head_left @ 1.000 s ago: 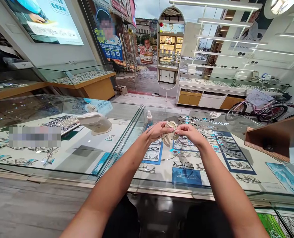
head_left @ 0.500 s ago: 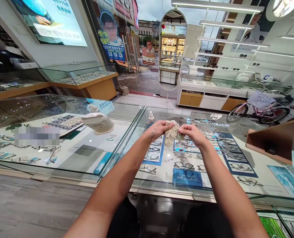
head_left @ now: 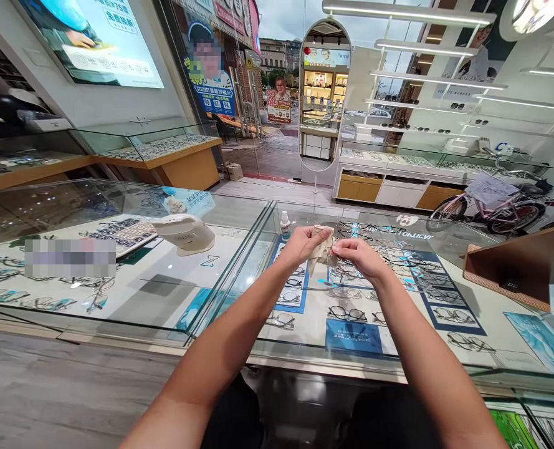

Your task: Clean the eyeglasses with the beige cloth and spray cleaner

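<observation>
Above the glass showcase (head_left: 305, 350), my left hand (head_left: 305, 243) pinches a beige cloth (head_left: 322, 248) that hangs down in folds. My right hand (head_left: 358, 254) is closed at the cloth's right side, its fingertips together on something small and thin that I cannot make out. The two hands are a short way apart, with the cloth between them. A small white-capped bottle (head_left: 285, 226) stands on the glass just behind my left hand. Rows of eyeglasses (head_left: 346, 313) lie under the glass below.
A white scanner-like device (head_left: 186, 234) stands on the left showcase, near a calculator or keyboard (head_left: 127, 236). At the right is a brown wooden stand (head_left: 505, 268). Farther back are an oval mirror (head_left: 324, 93) and a pink bicycle (head_left: 491, 202).
My left hand has turned slightly and shifted a little, and the cloth is folded differently, hanging narrower. My right hand has moved slightly left and down.
</observation>
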{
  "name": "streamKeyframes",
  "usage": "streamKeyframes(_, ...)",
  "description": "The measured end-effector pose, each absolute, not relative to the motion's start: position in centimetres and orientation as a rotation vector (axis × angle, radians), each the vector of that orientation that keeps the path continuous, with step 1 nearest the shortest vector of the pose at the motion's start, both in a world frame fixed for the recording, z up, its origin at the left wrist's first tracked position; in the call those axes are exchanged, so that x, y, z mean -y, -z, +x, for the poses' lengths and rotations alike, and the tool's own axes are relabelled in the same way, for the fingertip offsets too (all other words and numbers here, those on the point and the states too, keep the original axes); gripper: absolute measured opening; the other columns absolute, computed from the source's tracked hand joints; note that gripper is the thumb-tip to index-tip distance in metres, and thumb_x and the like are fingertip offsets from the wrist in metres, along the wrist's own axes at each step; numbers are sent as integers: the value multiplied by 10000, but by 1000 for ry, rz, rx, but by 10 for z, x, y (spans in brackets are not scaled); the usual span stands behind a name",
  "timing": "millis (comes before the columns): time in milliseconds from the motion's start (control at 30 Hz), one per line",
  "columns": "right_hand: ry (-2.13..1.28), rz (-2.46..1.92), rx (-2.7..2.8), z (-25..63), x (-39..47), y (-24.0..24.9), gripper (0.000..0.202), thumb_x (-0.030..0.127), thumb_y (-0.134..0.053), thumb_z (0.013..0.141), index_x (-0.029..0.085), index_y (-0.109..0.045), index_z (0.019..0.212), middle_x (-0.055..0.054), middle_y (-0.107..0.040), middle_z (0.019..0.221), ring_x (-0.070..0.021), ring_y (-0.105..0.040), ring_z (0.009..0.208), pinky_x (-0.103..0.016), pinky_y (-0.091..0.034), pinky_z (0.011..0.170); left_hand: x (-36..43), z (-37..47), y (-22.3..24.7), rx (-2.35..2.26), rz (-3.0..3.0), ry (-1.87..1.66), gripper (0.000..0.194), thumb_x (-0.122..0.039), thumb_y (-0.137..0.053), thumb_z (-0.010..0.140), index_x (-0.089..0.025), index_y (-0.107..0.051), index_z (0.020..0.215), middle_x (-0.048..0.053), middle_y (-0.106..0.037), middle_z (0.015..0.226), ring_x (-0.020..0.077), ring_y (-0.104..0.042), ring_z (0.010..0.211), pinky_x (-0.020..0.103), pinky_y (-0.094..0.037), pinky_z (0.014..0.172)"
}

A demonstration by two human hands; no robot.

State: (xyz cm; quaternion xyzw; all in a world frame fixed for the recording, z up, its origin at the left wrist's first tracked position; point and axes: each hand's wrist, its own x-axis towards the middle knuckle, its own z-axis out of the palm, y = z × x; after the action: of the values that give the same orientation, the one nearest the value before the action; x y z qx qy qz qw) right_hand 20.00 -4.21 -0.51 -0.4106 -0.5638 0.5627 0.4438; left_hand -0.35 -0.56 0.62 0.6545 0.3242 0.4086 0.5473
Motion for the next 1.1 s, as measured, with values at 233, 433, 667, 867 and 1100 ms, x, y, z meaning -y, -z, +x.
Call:
streamKeyframes(233,-1408,-1029,1287,201,42,-1,393,544,-942,590,199,-788,695,-34,-706,757,-157,-488,712,-325,-346,704,2,-11,-9,-573,1399,-856,508,-542,-915,715,-112,-753,930,60,-743,845,157,-640,736,262,-471,706)
streamKeyframes(433,-1280,-954,1347,200,47,-4,379,575,-879,729,206,-813,788,-33,-701,795,-154,-461,713,-336,-368,726,0,-9,-11,-590,1191,-842,495,-437,-999,620,-100,-734,867,63,-743,808,139,-658,691,255,-488,673)
streamKeyframes(667,-777,-892,1626,194,59,-15,169,345,-791,872,295,-869,1013,-23,-612,807,-192,-507,803,-351,-396,752,-3,-11,-6,-541,1057,-731,535,-543,-953,699,-71,-727,811,66,-697,711,120,-611,587,244,-456,566)
streamKeyframes(867,-567,-920,1739,185,64,-14,170,342,-753,897,311,-882,1004,-36,-607,782,-206,-521,760,-366,-418,718,-9,-9,2,-506,921,-625,432,-408,-958,732,-58,-747,871,105,-742,764,165,-687,653,276,-544,635)
streamKeyframes(1100,-358,-937,1857,182,60,-4,196,371,-709,962,366,-878,1059,-41,-609,734,-228,-537,759,-388,-396,748,-12,-11,4,-465,814,-637,287,-233,-926,759,-62,-752,910,104,-743,778,185,-712,682,310,-589,685)
